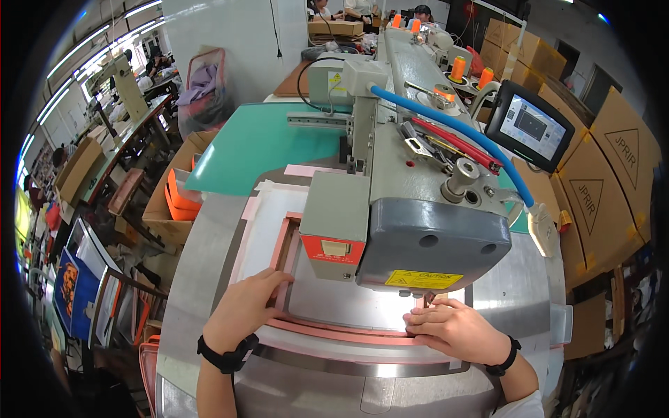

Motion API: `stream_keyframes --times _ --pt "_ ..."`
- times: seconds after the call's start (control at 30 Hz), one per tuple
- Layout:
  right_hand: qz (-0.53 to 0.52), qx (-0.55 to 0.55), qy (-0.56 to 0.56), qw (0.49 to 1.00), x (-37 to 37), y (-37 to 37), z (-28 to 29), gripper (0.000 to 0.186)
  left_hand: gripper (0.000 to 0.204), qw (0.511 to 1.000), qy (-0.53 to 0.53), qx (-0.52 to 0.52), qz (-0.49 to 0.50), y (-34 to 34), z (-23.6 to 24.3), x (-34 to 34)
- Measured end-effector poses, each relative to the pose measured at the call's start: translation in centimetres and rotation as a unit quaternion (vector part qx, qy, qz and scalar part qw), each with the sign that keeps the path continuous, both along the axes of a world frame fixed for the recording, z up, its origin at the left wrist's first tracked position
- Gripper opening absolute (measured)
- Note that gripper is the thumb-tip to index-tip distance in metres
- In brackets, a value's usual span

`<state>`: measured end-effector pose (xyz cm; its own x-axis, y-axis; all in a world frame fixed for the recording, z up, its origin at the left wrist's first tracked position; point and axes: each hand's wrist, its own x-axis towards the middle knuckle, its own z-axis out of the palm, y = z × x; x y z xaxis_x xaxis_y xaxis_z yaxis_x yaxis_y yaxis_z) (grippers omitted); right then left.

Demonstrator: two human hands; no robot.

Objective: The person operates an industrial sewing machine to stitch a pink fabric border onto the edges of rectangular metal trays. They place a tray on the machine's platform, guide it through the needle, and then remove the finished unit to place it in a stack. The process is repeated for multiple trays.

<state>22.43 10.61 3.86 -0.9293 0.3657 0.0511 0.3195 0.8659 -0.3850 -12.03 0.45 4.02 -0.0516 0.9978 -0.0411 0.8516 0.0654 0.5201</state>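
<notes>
A flat frame with pink edging (pixel 348 334) lies on the metal bed of a large industrial sewing machine (pixel 439 240), partly under its head. On the frame's left side strip rests my left hand (pixel 244 303), its fingers stretched out and the thumb apart from them. My right hand (pixel 456 327) is at the frame's right front corner, just below the machine head. Its fingers are bent and pressed together; what lies under the fingertips is hidden. Inside the pink edging is a pale sheet (pixel 334 296). The needle area is hidden behind the head's grey cover.
A green sheet (pixel 265 150) spreads behind the frame at left. The control screen (pixel 531 127) stands at right, with cardboard boxes (pixel 589 198) beyond. Tools including red-handled tweezers (pixel 453 143) and orange thread spools (pixel 458 68) sit on the machine. A carton of orange pieces (pixel 178 188) is at left.
</notes>
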Motion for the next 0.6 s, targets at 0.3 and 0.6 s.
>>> stream_keyframes --times 0.3,0.6 --pt "-0.005 -0.002 0.017 1.000 -0.12 0.07 -0.13 0.024 0.024 0.999 0.000 -0.048 0.022 0.14 1.11 0.43" --pt "-0.018 -0.005 0.017 1.000 -0.07 -0.15 -0.17 0.025 0.014 0.998 0.011 -0.062 -0.008 0.68 0.54 -0.22"
